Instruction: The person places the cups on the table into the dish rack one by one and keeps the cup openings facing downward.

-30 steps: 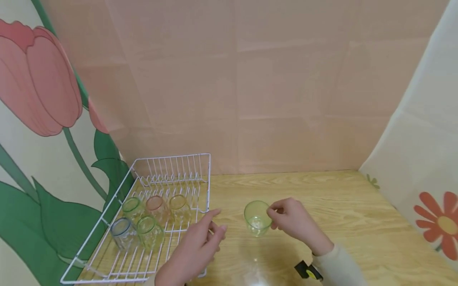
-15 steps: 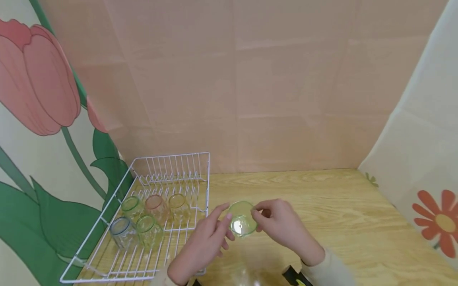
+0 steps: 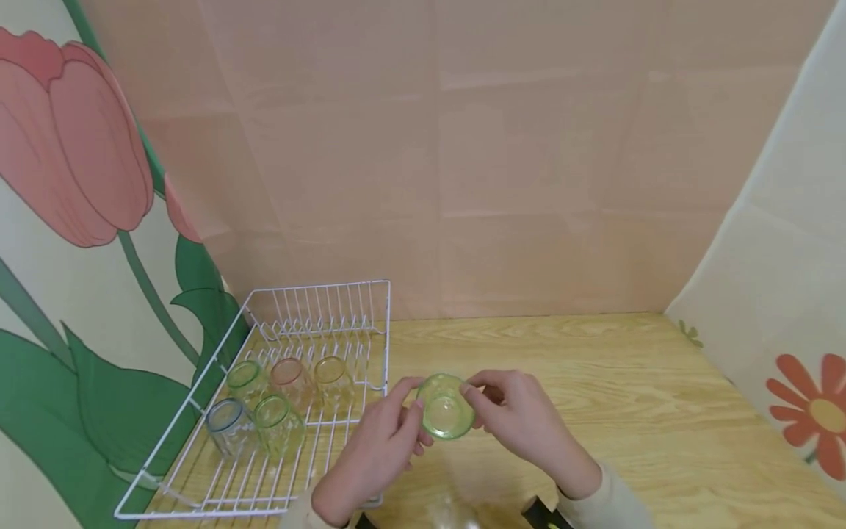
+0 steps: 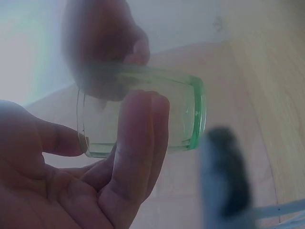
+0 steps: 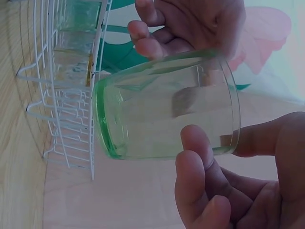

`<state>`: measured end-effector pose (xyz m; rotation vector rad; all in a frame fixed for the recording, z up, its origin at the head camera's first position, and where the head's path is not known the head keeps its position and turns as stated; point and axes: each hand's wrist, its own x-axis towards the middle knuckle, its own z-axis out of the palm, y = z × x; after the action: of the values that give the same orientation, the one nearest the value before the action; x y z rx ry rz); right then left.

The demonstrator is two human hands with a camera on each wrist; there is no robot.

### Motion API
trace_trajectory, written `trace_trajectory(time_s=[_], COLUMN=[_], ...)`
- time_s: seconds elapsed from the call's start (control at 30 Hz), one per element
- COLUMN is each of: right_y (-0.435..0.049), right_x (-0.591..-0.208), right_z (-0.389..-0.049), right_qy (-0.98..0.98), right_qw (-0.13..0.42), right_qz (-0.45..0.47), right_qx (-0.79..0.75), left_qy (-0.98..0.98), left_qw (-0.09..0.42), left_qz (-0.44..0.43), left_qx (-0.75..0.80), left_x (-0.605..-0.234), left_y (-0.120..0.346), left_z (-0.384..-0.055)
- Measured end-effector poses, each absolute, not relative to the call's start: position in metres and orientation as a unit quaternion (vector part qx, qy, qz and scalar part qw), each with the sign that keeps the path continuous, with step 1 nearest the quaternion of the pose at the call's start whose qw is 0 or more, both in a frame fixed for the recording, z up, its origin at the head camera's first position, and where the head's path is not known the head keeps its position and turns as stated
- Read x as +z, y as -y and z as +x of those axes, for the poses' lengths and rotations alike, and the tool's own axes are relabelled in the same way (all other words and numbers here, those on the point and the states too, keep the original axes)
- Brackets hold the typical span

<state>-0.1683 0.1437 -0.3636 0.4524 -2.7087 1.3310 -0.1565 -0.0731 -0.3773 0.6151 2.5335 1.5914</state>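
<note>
A pale green drinking glass (image 3: 447,417) is held above the table between both hands, its mouth facing up toward the head camera. My left hand (image 3: 378,450) pinches its left side. In the left wrist view the thumb is at the thin rim and the fingers lie along the glass wall (image 4: 183,109). From the right, my right hand (image 3: 522,422) pinches the rim; the right wrist view shows its thumb at the rim and fingers against the wall of the glass (image 5: 143,114). The thick green base points toward the table.
A white wire dish rack (image 3: 388,330) stands on the wooden table (image 3: 562,360) at the left. In it are several glasses, among them a blue one (image 3: 228,426), a pink one (image 3: 291,382) and an amber one (image 3: 333,386). A pink backdrop (image 3: 529,184) rises behind.
One second ago the right hand alone held the glass farther right. It has brought the glass left, and the left hand has moved in and taken hold. The glass now tilts more toward the head camera.
</note>
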Motion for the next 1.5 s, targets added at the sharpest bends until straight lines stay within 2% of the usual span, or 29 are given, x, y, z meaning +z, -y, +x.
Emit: trace_trajectory(time_s=[0.2,0.5,0.77,0.93,1.2,1.5], right_y=[-0.146,-0.148,-0.152,-0.154,-0.156,-0.154], right_x=[-0.366,-0.373,-0.381,-0.384,-0.386,-0.382], right_z=[-0.169,-0.18,-0.192,-0.194,-0.195,-0.193], right_qy=[0.875,0.876,0.865,0.866,0.868,0.864], right_qw=[0.035,-0.036,-0.085,-0.1,-0.077,-0.072], right_qz=[0.147,0.094,0.07,0.081,0.09,0.1], right_qx=[0.461,0.472,0.489,0.484,0.483,0.488], left_qy=[-0.834,-0.861,-0.863,-0.865,-0.831,-0.831], left_qw=[0.037,-0.04,-0.065,-0.041,0.031,0.024], left_qz=[0.211,0.261,0.29,0.288,0.244,0.231], left_qx=[0.509,0.434,0.409,0.409,0.499,0.505], left_x=[-0.379,-0.389,-0.391,-0.392,-0.385,-0.382], left_y=[0.072,0.068,0.064,0.064,0.069,0.071], left_z=[-0.155,-0.154,-0.154,-0.151,-0.15,-0.151])
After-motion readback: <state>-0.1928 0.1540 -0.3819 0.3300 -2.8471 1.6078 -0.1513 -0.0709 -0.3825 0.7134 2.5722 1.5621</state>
